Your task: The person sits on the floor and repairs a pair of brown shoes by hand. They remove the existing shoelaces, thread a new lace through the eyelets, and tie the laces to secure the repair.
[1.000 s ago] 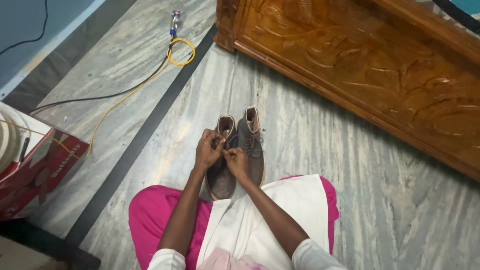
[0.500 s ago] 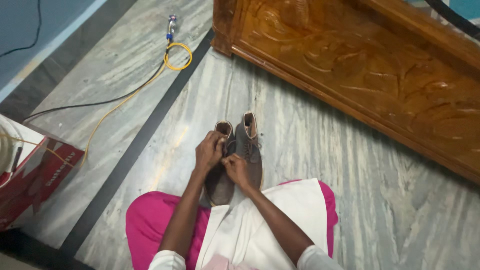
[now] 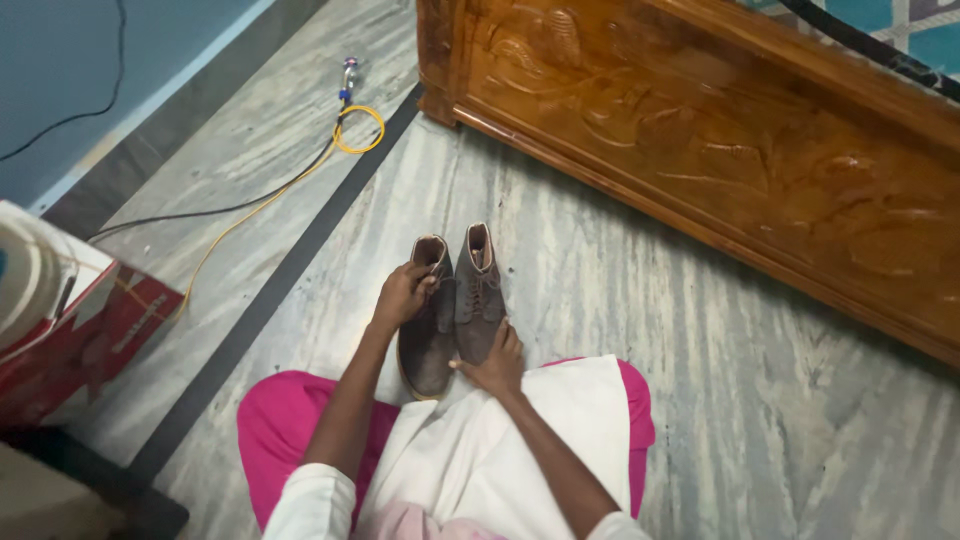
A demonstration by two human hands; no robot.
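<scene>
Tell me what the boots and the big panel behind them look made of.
Boots: apparently suede or nubuck, given the matte, napped grey-brown surface; could be synthetic. Carved panel: wood, glossy varnish, showing warm brown grain and relief carving.

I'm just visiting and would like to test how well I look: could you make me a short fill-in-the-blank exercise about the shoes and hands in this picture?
1. The left hand grips the collar of the left one of two ____ ankle boots.
2. The right hand rests on the ____ end of the right boot.
3. The boots stand side by side on a ____ floor.
4. Beyond them stands carved ____ furniture.

Missing words: brown; toe; marble; wooden
</scene>
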